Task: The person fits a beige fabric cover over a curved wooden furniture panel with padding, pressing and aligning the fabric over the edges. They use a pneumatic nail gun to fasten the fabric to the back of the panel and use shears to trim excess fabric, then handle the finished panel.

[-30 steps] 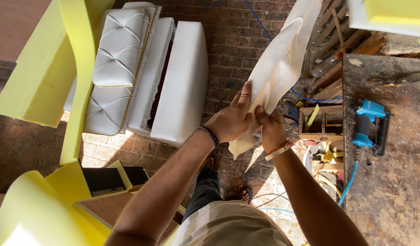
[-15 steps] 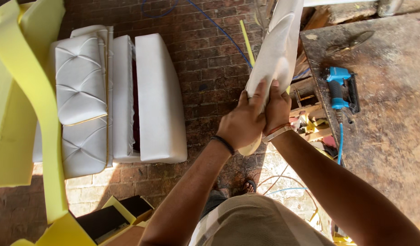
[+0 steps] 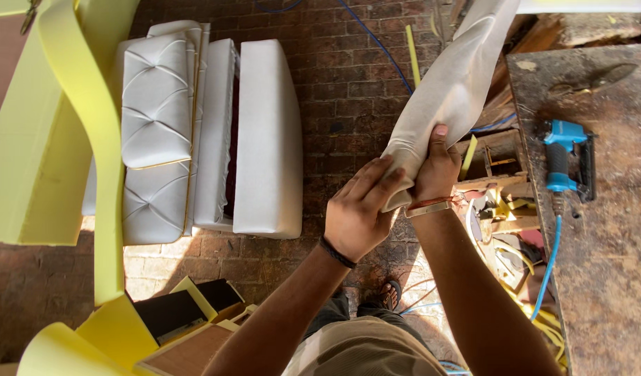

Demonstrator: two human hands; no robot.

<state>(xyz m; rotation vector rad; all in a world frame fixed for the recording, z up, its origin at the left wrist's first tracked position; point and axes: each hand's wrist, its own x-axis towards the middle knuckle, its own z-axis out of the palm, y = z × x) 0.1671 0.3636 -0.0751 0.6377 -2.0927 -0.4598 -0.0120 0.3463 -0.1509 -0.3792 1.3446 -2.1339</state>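
A long piece of off-white fabric (image 3: 454,87) hangs down from the upper right, bunched at its lower end. My right hand (image 3: 435,170) grips that bunched end, thumb pressed on the cloth. My left hand (image 3: 361,209) lies against the same end from the left, fingers flat and stretched over the folds. A dark band sits on my left wrist and a light strap on my right wrist.
White upholstered cushions (image 3: 209,132) lie on the brick floor at left. Yellow foam sheets (image 3: 49,139) stand at far left. A worn workbench (image 3: 599,230) at right carries a blue pneumatic stapler (image 3: 564,160) with a blue hose (image 3: 549,268). Scraps litter the floor under the bench.
My view has swung a little. The fabric has been gathered tighter, and my left hand has slid from clasping it to lying flat along its lower end.
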